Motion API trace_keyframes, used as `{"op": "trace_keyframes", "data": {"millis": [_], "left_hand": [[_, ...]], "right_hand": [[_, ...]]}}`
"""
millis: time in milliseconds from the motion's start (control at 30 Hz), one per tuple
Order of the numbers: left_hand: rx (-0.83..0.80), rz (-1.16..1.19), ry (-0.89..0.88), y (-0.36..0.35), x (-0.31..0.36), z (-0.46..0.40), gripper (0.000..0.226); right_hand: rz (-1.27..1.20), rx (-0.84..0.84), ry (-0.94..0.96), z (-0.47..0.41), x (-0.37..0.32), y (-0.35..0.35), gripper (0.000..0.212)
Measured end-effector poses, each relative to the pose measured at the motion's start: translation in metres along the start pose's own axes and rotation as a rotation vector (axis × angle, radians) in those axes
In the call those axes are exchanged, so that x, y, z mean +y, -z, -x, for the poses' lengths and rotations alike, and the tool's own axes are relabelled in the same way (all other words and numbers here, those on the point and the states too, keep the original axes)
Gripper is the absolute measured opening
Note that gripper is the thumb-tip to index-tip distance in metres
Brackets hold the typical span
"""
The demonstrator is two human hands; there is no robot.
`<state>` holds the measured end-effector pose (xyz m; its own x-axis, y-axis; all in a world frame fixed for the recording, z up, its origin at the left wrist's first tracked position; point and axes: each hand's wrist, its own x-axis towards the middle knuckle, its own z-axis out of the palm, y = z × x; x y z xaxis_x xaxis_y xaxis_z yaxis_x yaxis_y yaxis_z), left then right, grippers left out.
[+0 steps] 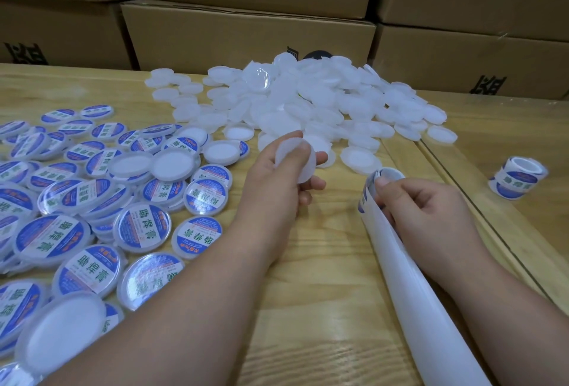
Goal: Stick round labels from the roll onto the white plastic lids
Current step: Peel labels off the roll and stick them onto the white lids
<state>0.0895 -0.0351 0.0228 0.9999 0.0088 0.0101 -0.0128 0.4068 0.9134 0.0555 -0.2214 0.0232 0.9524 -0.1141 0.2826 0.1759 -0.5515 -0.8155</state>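
Left hand: the left hand (284, 170) is hovering over the wooden table (323, 278), fingers curled and gripping one plain white lid (297, 158).
Lid against the fingers: the thumb is lying across the lid's upper face and the other fingertips (317, 184) are showing past its lower edge, so the lid is sitting pinched between them, tilted toward the camera.
Right hand: the right hand (421, 204) is closing round the top of the label strip (409, 287), with the thumb pressing on the curled end where a blue label edge is peeking out.
Strip: the white backing paper is running from the right hand down toward the bottom edge of the view, passing under the right forearm.
Gap between hands: the held lid and the curled strip end are sitting near each other but apart.
Unlabelled lids: a heap of white lids (308, 99) is lying just beyond the left hand, at the far middle of the table.
Labelled lids: blue-and-white labelled lids (77, 201) are spreading over the table's left side, a few lying face down.
Spare roll: a label roll (517, 181) is standing well to the right of the right hand.
Background: cardboard boxes (246, 34) are stacking up behind the table.
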Motion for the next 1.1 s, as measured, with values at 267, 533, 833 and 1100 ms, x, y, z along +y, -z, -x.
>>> {"op": "trace_keyframes", "data": {"millis": [267, 533, 833, 1100], "left_hand": [[-0.050, -0.214, -0.050, -0.003, -0.001, 0.006, 0.026], [-0.085, -0.288, -0.101, -0.003, -0.005, 0.007, 0.018], [-0.253, -0.526, -0.124, -0.008, -0.013, 0.011, 0.019], [-0.225, -0.580, -0.148, -0.007, -0.013, 0.011, 0.018]], "right_hand": [[-0.032, -0.118, 0.010, 0.001, -0.001, 0.005, 0.022], [-0.125, -0.153, -0.027, -0.003, 0.007, 0.005, 0.018], [-0.269, -0.251, -0.054, -0.003, 0.007, 0.003, 0.007], [-0.284, -0.315, -0.028, -0.002, 0.007, 0.004, 0.008]]}}
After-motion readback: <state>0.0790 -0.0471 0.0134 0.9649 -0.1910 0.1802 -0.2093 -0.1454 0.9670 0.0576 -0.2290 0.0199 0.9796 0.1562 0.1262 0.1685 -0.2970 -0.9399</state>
